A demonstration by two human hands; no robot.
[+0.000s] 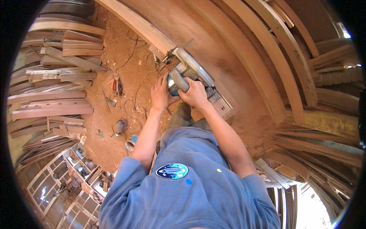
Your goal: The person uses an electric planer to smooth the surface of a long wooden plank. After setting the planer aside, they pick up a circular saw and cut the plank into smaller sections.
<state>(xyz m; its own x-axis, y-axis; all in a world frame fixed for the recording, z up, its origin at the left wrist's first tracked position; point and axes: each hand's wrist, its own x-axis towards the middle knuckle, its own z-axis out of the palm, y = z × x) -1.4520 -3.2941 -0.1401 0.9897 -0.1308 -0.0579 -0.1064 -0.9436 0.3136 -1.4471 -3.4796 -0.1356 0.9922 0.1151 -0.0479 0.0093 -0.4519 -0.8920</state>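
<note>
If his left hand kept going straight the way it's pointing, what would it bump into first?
The left hand already rests against the circular saw, its fingers pointing up the picture. Going on, it would probably slide along the saw's motor housing, then reach the long plank. Depth is unclear.

This is looking like a woodworking shop. Planks [49,103] are lying in stacks along one side and long boards [289,68] are leaning and piling up on the other. Reddish sawdust is covering the floor [118,49], with cables [133,103] trailing across it. A circular saw [190,74] is sitting on a wide board [225,49], and unglazed window frames [49,187] are waiting nearby.
</note>
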